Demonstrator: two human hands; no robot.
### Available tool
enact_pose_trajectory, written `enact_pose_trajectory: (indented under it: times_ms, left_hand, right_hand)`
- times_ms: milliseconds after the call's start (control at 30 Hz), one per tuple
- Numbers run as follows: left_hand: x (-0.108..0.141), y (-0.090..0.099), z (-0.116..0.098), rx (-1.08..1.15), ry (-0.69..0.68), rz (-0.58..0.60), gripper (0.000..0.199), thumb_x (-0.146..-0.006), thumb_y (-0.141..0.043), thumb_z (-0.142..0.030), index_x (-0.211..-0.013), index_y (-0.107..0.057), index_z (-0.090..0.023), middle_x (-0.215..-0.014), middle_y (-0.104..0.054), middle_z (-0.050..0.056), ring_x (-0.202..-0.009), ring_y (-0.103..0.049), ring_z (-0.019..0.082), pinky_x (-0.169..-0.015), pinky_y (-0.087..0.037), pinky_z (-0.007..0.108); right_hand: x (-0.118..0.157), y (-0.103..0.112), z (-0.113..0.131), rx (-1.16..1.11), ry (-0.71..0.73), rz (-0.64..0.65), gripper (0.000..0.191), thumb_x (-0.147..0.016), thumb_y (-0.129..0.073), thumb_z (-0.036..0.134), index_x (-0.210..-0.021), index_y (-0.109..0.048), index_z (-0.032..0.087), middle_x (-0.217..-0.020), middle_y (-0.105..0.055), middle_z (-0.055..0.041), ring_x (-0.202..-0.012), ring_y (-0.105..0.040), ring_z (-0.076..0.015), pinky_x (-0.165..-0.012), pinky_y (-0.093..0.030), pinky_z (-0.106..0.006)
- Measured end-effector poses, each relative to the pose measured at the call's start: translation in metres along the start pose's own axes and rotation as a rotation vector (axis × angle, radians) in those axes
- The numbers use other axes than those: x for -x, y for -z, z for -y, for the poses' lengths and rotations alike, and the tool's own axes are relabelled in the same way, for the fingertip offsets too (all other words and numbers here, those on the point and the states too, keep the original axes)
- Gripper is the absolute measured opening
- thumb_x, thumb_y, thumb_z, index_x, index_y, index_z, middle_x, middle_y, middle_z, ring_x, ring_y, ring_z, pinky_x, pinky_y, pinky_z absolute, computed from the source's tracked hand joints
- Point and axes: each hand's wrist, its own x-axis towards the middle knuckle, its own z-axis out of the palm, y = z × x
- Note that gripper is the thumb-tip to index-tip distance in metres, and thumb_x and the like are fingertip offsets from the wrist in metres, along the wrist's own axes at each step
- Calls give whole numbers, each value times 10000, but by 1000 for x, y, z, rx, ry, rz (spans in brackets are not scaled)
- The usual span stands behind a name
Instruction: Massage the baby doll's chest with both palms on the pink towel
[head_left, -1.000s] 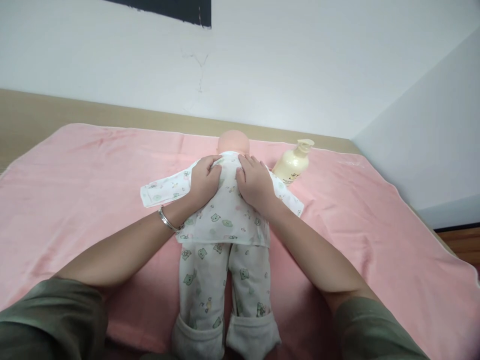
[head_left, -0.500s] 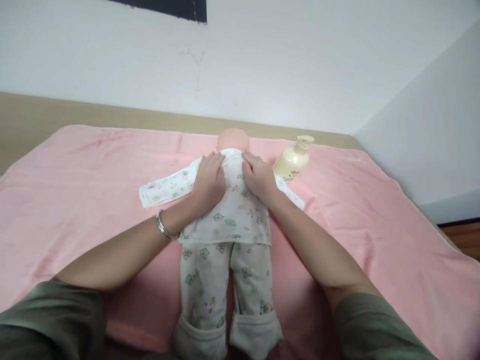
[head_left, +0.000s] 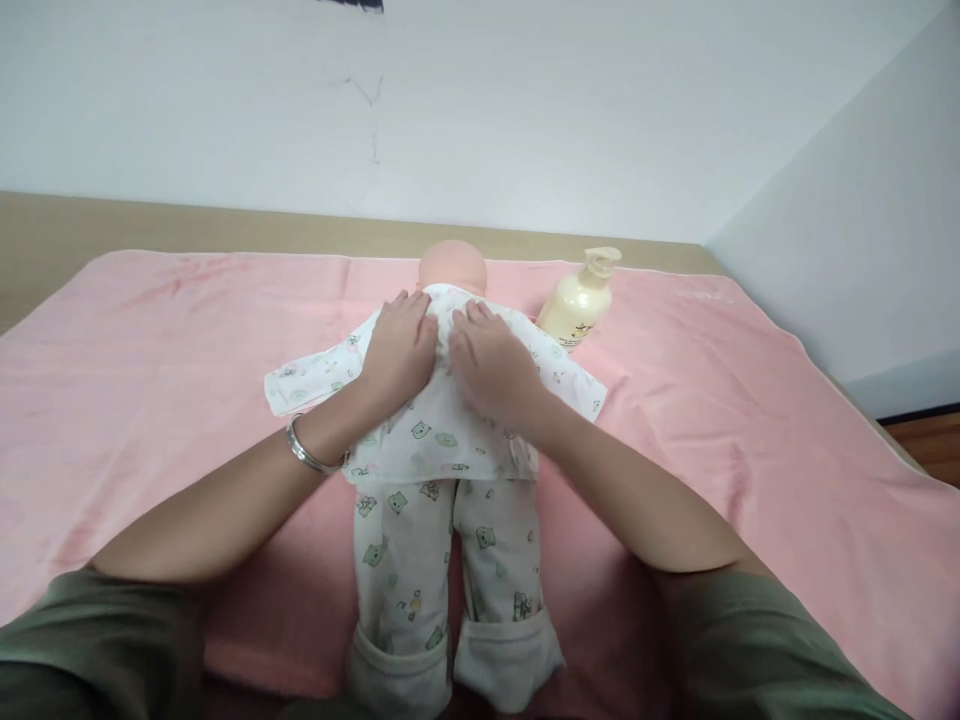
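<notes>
A baby doll (head_left: 453,268) lies with its head toward the wall, dressed in a white patterned top (head_left: 442,435) and matching trousers (head_left: 405,560). No face shows on its bald head. My left hand (head_left: 401,345) lies open on the left side of the top, near the neck, with fingers pointing to the head. My right hand (head_left: 491,360), slightly blurred, rests on the upper middle of the top with its fingers extended. Neither hand grasps anything. Both sleeves of the top spread outward.
A cream pump bottle (head_left: 579,305) stands right of the doll's head, by the right sleeve. Beneath everything is a pink blanket (head_left: 750,400) on a wooden surface (head_left: 225,222). A white wall (head_left: 487,120) rises behind.
My right hand has moved inward, from the right shoulder of the doll toward the middle of the top. More of the right sleeve shows. The view has shifted slightly.
</notes>
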Motion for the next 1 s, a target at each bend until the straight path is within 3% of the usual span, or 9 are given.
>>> enact_pose_trajectory:
  times_ms: [100,233,400,467,600,700,800,900,1000]
  left_hand:
    - [16,-4,-16,-146,-124,56,564,-977,-280,-261,-1438,-491,-14,-1573,-458,226,-1550,-327,354,-1315,-146,609]
    - [18,-3,-21,-172,-96,104,595,-974,-289,-256,-1495,-431,-7,-1625,-394,205,-1566,-299,340,-1323,-178,574]
    - [-10,6,7,11,48,48,482,-955,-325,-300,-1275,-650,-145,-1403,-649,123,-1350,-566,293,-1232,-400,500]
    - [-17,9,14,91,81,17,466,-959,-325,-326,-1227,-671,-167,-1355,-680,102,-1279,-611,268,-1184,-459,460]
    - [-4,6,2,-65,30,42,518,-966,-270,-296,-1285,-634,-112,-1340,-669,156,-1287,-595,296,-1184,-440,495]
    - [17,0,-17,-216,-106,55,556,-967,-264,-252,-1408,-533,-45,-1496,-548,199,-1449,-454,345,-1262,-306,574]
    - [26,-1,-26,-247,-146,106,591,-951,-303,-233,-1494,-446,-51,-1621,-406,181,-1533,-330,375,-1276,-231,636]
    - [12,7,-21,-229,-78,164,573,-932,-300,-225,-1439,-494,-43,-1574,-461,202,-1487,-402,358,-1253,-318,582]
    - [-7,16,-11,-163,33,170,452,-939,-288,-242,-1214,-620,-108,-1325,-653,175,-1247,-601,303,-1134,-469,502]
  right_hand:
    - [-24,1,-27,-86,-76,7,527,-1033,-200,222,-1323,-607,56,-1474,-575,-189,-1430,-498,-299,-1226,-377,-519]
    - [-34,-4,-44,-52,-43,7,521,-1010,-255,204,-1395,-541,3,-1520,-520,-219,-1439,-486,-306,-1233,-368,-506]
    - [-6,-9,-14,84,36,-65,563,-997,-287,215,-1452,-476,-57,-1511,-503,-266,-1457,-445,-362,-1239,-342,-524]
    - [2,-10,-4,86,80,-60,583,-994,-311,225,-1495,-434,-47,-1566,-444,-255,-1504,-385,-365,-1266,-304,-522]
    - [-9,-8,-14,-7,30,-11,568,-996,-307,221,-1495,-452,-9,-1598,-428,-204,-1534,-355,-314,-1291,-277,-490]
    - [-27,-4,-36,-45,-99,17,561,-1022,-302,274,-1483,-463,0,-1571,-463,-212,-1502,-405,-318,-1267,-303,-531]
    - [-30,1,-40,4,-110,55,555,-1046,-269,309,-1452,-491,4,-1536,-498,-232,-1466,-447,-343,-1237,-322,-567]
    - [-13,3,-22,126,-61,31,554,-1046,-263,293,-1414,-506,-42,-1506,-502,-285,-1441,-464,-383,-1220,-341,-555]
    - [9,0,3,198,-1,-4,600,-1036,-322,305,-1491,-406,-78,-1565,-405,-319,-1493,-395,-407,-1249,-315,-537]
